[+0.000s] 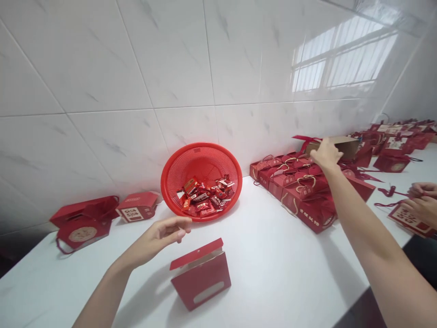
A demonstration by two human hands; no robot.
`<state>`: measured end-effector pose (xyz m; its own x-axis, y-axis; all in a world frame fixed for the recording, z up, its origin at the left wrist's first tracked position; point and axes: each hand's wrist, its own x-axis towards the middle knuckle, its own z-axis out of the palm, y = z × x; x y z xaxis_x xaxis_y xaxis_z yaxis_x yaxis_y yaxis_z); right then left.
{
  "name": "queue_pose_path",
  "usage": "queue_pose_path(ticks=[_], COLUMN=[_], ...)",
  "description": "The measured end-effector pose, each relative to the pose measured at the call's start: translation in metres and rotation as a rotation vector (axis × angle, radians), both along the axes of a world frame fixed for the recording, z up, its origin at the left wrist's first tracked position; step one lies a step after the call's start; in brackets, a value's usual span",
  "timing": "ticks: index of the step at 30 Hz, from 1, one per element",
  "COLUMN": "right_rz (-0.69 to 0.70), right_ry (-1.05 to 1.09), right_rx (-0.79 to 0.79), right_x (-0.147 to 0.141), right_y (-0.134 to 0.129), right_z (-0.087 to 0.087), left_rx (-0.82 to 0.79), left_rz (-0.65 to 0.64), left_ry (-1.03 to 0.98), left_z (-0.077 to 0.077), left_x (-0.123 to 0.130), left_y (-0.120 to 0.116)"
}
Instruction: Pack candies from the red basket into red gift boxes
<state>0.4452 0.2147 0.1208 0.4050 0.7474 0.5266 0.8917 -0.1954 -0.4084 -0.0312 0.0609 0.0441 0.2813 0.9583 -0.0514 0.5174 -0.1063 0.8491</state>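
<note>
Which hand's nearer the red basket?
Left. The left hand is close in front of the red basket, toward its left side; the right hand is farther away, off to the basket's right, by the open box.

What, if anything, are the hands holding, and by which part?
The left hand holds nothing; the right hand is at the tan box, but whether it grips it cannot be told.

One head view — facing forward, downward — close above the table [266, 259].
</note>
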Motion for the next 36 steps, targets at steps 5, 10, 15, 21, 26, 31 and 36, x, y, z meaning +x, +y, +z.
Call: queue_pose_path(ticks=[5,10,15,21,26,31,36], right_rz=[0.066,1.047,1.644,1.792,1.777,1.747,1.668], right_ry=[0.01,0.344,0.457,0.458,0.465,0.408,0.456], right_rx=[0.029,-0.109,-0.257,-0.377,-0.347,-0.233,-0.166], right_x=[-0.015,-0.077,-0.139,-0.178,-0.186,-0.189,-0.199], right_y=[-0.012,-0.057,-0.113,-0.134,-0.137,-0.138,-0.137], right_z=[-0.022,-0.054,-0.072,-0.093,-0.103,-0.104,-0.11], left_rx=[0.054,0.137,0.134,0.179,0.255,0.345,0.3], left_rz=[-0.017,-0.135,-0.117,0.005,0.144,0.112,0.284], left_ry=[-0.032,-0.091,0.044,-0.028,-0.068,-0.083,-0.158], left_z=[-0.001,0.0,0.002,-0.013,-0.023,-0.025,-0.028], left_x=[-0.002,0.007,0.027,0.043,0.041,0.042,0.054], left_y=[-0.025,-0.052,-0.066,-0.059,-0.052,-0.045,-0.042])
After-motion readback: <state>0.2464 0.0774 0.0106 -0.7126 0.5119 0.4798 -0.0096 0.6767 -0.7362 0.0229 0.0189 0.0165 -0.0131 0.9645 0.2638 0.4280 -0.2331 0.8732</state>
